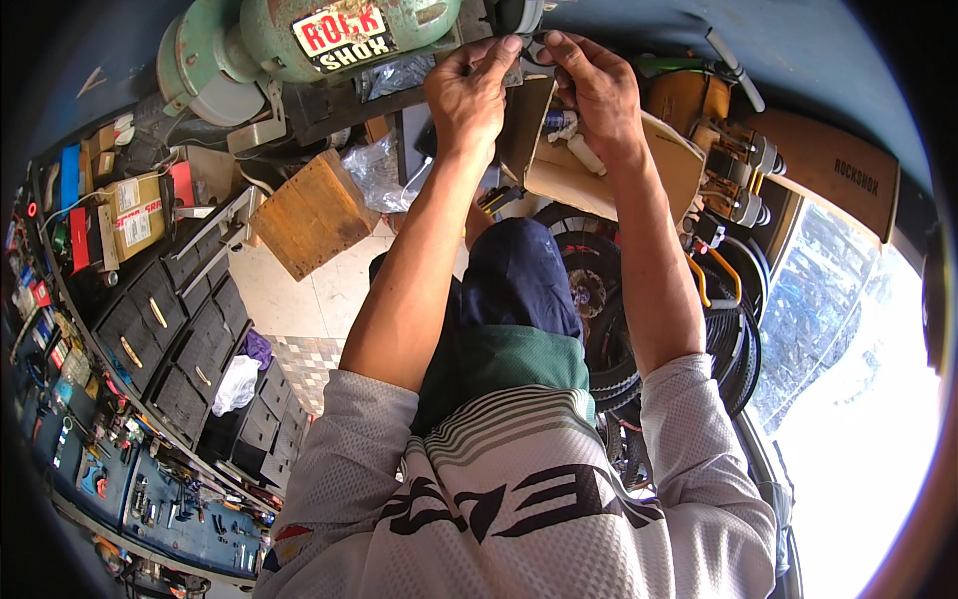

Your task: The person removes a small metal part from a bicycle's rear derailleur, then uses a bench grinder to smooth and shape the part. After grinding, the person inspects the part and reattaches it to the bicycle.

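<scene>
My left hand (467, 95) and my right hand (602, 95) are raised close together at the top of the view, arms stretched forward. Thumbs and fingers of both are pinched around a small dark piece (535, 50), mostly hidden by the fingertips, so its kind does not show. Just above them is the round grey wheel end (517, 14) of a green bench grinder (269, 45). Whether the piece touches the wheel I cannot tell. The grinder's other end, at the left, has a rounded green guard (188, 58).
Below the hands stands an open cardboard box (654, 165) with small bottles inside. A wooden box (311, 215) sits left of my arm. Bicycle wheels (589, 285) lean beside my right leg. Dark drawers (150, 319) and a tool panel (180, 509) line the left side.
</scene>
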Demonstrator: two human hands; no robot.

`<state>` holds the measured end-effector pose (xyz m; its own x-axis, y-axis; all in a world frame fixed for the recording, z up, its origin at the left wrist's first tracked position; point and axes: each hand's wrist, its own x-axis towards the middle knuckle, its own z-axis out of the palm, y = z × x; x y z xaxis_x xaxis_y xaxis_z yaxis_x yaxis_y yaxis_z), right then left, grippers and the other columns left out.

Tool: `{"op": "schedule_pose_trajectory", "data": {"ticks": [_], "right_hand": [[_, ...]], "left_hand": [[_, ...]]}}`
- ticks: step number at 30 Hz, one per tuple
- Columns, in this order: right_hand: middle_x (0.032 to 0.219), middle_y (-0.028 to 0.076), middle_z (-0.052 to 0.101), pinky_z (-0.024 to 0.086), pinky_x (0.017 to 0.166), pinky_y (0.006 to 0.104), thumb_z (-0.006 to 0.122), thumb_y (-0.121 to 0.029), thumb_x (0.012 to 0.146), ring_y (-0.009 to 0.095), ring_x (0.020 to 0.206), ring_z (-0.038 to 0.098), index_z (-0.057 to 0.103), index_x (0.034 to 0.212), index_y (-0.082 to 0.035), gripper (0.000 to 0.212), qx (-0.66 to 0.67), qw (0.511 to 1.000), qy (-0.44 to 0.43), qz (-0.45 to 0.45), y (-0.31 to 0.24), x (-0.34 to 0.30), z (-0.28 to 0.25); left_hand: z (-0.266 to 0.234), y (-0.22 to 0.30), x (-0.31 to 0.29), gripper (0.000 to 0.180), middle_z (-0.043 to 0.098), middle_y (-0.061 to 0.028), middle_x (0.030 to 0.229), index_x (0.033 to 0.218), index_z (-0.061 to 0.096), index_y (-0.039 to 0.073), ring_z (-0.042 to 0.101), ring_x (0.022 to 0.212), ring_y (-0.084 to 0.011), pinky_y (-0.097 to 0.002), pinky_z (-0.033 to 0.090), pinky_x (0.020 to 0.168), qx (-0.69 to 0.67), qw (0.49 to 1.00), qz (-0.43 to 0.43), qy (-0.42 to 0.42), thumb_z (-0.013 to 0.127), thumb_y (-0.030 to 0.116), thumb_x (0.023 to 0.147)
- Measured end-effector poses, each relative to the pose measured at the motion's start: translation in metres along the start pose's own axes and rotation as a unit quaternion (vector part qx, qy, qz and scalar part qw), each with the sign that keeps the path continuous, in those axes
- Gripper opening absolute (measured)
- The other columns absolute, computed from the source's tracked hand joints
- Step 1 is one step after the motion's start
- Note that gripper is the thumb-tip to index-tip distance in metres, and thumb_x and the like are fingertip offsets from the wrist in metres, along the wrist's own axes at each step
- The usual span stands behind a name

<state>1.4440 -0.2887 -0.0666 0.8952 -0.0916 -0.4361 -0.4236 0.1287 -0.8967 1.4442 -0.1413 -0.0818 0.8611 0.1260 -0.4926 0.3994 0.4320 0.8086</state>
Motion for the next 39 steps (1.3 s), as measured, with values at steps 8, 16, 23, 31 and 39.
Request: {"op": "schedule_pose_trajectory", "data": {"ticks": [8, 16, 23, 31, 39], "right_hand": [[0.081, -0.003, 0.065, 0.039, 0.057, 0.0205, 0.076, -0.038, 0.089, 0.004, 0.065, 0.047, 0.075, 0.102, -0.001, 0.039, -0.003, 1.0, 0.016, -0.019, -0.001, 0.0, 0.004], [0.084, -0.003, 0.066, 0.038, 0.057, 0.0198, 0.076, -0.037, 0.089, 0.003, 0.065, 0.046, 0.073, 0.11, -0.001, 0.042, -0.002, 1.0, 0.005, -0.029, 0.002, 0.001, 0.001], [0.09, 0.0, 0.069, 0.043, 0.064, 0.0224, 0.074, -0.035, 0.09, 0.005, 0.072, 0.051, 0.072, 0.116, 0.0, 0.044, -0.064, 0.997, -0.006, -0.043, 0.001, 0.002, -0.005], [0.1, 0.005, 0.071, 0.048, 0.087, 0.027, 0.074, -0.035, 0.09, 0.012, 0.094, 0.061, 0.071, 0.12, -0.001, 0.046, -0.093, 0.994, -0.021, -0.06, -0.004, -0.002, -0.006], [0.101, 0.007, 0.071, 0.048, 0.089, 0.0279, 0.074, -0.037, 0.091, 0.013, 0.096, 0.061, 0.07, 0.121, 0.0, 0.048, -0.093, 0.993, -0.031, -0.06, 0.0, -0.002, -0.01]], "left_hand": [[0.0, 0.006, -0.003, 0.027, 0.07, -0.0001, 0.082, 0.092, 0.072, 0.008, 0.047, 0.059, -0.0045, -0.0199, 0.038, 0.049, 0.007, 1.0, -0.025, 0.0, 0.086, 0.03, 0.083], [-0.001, 0.006, -0.004, 0.028, 0.07, 0.0004, 0.083, 0.094, 0.071, 0.008, 0.049, 0.06, -0.004, -0.0197, 0.039, 0.051, 0.009, 1.0, -0.024, -0.013, 0.085, 0.03, 0.084], [-0.004, 0.008, -0.007, 0.027, 0.07, 0.0005, 0.084, 0.101, 0.071, 0.007, 0.05, 0.061, -0.0039, -0.0197, 0.04, 0.052, 0.009, 0.999, -0.023, -0.029, 0.083, 0.027, 0.086], [-0.011, 0.007, -0.008, 0.029, 0.07, -0.0012, 0.089, 0.111, 0.069, 0.006, 0.051, 0.063, -0.0053, -0.0206, 0.041, 0.053, 0.015, 0.998, -0.035, -0.053, 0.081, 0.021, 0.088], [-0.012, 0.007, -0.01, 0.028, 0.07, -0.0013, 0.09, 0.111, 0.07, 0.007, 0.052, 0.064, -0.0049, -0.0203, 0.041, 0.054, 0.014, 0.997, -0.033, -0.065, 0.081, 0.02, 0.088]]}}
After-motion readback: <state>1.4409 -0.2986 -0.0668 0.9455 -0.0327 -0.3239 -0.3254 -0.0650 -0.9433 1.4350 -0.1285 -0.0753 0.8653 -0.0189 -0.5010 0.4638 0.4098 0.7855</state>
